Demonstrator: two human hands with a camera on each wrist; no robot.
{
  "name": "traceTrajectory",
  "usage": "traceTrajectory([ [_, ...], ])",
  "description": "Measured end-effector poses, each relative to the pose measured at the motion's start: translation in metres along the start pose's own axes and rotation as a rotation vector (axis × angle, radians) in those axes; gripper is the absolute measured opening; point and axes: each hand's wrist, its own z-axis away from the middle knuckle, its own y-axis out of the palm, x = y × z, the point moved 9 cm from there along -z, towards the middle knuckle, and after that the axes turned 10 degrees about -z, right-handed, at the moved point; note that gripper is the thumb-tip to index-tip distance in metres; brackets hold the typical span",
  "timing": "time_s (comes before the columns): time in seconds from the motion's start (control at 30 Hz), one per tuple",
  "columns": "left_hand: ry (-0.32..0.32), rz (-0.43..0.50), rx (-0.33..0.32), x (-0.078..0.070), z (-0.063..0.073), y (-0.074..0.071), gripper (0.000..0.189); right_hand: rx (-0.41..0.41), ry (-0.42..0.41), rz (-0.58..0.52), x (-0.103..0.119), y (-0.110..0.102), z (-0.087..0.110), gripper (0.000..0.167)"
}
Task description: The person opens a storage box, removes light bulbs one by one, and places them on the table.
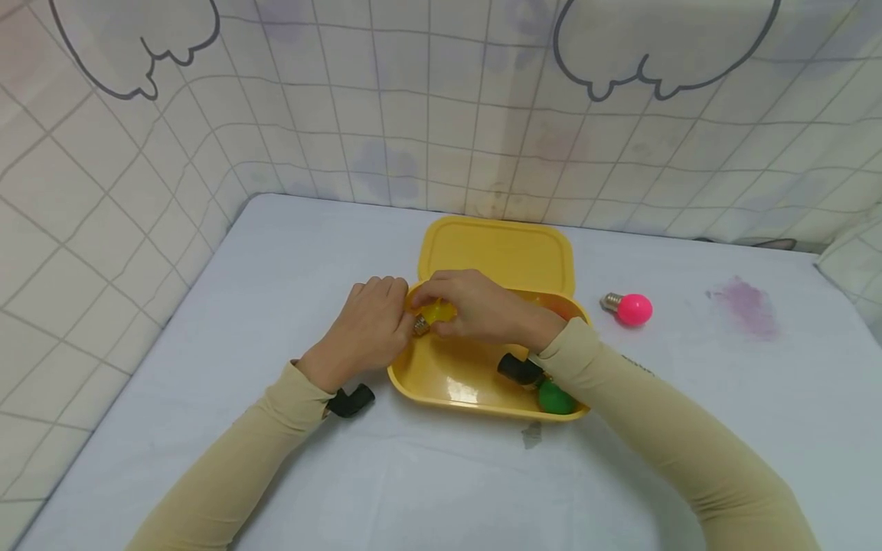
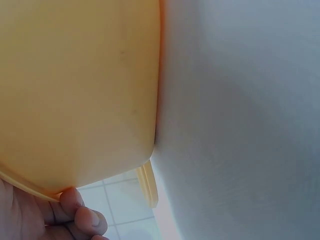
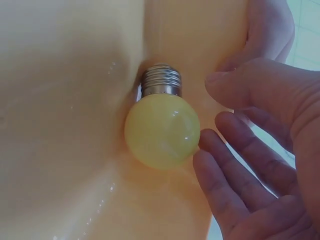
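My left hand [image 1: 365, 321] grips the left rim of the yellow plastic box [image 1: 448, 371]. In the left wrist view its curled fingers [image 2: 87, 219] show at the rim, beside the box's outer wall. A yellow light bulb [image 3: 162, 131] with a metal screw base lies inside, against the box's left wall. My right hand [image 1: 475, 306] reaches over the box to this bulb. Seen from the right wrist, its fingers [image 3: 270, 165] are loosely spread beside the glass; the fingertips come up to it without closing round it.
A green bulb [image 1: 555, 398] and a black socket [image 1: 518, 369] lie in the box's right front corner, partly behind the right sleeve. The yellow lid [image 1: 496, 256] lies behind the box. A pink bulb [image 1: 634, 309] is to the right; a black bent piece [image 1: 353, 401] sits by the left wrist.
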Motion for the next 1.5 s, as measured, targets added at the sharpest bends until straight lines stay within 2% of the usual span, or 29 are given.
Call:
traceTrajectory([
  [0.43,-0.011,-0.002,0.019,0.000,0.001,0.001,0.017,0.009,0.016,0.025,-0.004,0.004,0.000,0.035],
  [0.7,0.000,-0.003,-0.008,0.000,0.002,-0.001,0.016,0.015,0.020,0.030,-0.003,0.003,-0.001,0.035],
  [1.0,-0.001,0.002,-0.001,0.000,0.001,-0.001,0.015,0.044,0.044,0.038,-0.008,0.007,-0.002,0.032],
  [1.5,0.008,0.003,-0.008,-0.001,0.000,0.000,0.016,0.086,0.069,-0.015,-0.010,0.011,-0.001,0.033],
])
